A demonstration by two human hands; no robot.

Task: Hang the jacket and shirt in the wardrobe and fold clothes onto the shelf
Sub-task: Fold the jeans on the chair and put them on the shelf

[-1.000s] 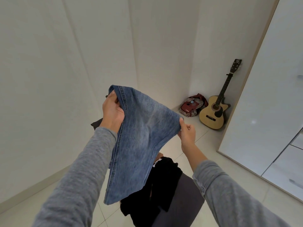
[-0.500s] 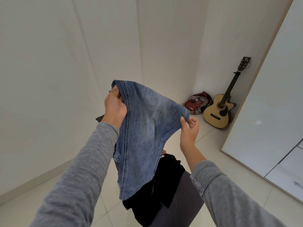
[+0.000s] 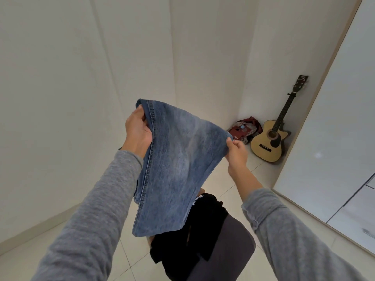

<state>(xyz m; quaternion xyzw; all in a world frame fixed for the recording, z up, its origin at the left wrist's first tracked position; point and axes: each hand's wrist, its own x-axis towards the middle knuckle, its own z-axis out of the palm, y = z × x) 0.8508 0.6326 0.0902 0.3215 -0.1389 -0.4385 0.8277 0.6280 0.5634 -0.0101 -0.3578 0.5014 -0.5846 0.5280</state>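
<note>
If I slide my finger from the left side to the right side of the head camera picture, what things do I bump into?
left hand → jeans → right hand → guitar → white cupboard front

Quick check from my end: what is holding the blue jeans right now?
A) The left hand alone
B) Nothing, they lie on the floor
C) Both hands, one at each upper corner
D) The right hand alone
C: the left hand grips one upper edge of the jeans and the right hand pinches the opposite corner, so the denim hangs in the air above the black clothes.
</note>
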